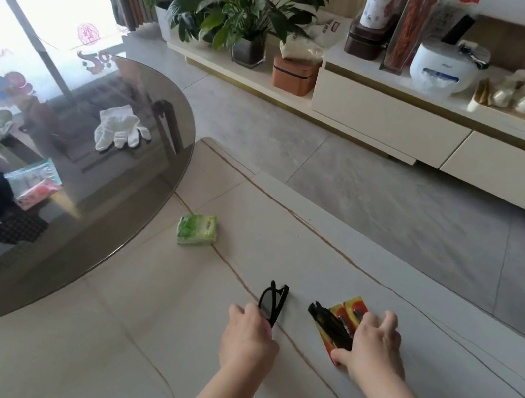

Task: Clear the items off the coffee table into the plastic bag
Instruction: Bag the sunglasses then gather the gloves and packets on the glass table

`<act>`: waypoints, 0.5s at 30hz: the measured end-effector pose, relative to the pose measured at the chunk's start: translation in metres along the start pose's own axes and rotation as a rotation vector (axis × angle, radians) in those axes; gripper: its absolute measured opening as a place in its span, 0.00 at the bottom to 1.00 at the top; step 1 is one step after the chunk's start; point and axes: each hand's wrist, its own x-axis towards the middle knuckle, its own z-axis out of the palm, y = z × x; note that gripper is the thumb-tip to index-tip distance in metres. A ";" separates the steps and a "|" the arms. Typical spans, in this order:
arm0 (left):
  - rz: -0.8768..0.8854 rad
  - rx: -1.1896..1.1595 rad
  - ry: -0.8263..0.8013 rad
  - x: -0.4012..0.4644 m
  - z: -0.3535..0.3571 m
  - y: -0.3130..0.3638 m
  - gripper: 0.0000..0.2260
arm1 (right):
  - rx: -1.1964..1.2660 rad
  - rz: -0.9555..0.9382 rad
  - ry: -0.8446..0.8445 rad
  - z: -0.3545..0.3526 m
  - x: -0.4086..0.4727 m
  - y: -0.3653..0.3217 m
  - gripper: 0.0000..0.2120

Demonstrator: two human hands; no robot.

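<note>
Left hand (249, 332): pinching black glasses (272, 301), near worktop (127, 332) front edge.
Right hand (371, 347): gripping dark glasses (328, 324) plus battery pack (348, 308).

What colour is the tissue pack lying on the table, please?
Green and white; the tissue pack shows best in the head view.

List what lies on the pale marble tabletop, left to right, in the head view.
green tissue pack → left hand gripping black glasses → second black glasses on red-yellow battery pack → right hand
</note>
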 end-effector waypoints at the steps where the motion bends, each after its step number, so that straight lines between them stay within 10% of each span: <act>1: 0.006 -0.045 -0.010 -0.003 -0.002 -0.003 0.08 | -0.008 0.007 -0.001 -0.001 -0.003 -0.001 0.35; 7: 0.012 -0.417 -0.066 -0.019 -0.008 -0.021 0.12 | -0.084 -0.119 0.086 0.005 -0.023 -0.002 0.46; 15: -0.093 -0.634 -0.067 -0.061 -0.026 -0.054 0.40 | 0.335 -0.118 -0.135 0.004 -0.072 -0.021 0.22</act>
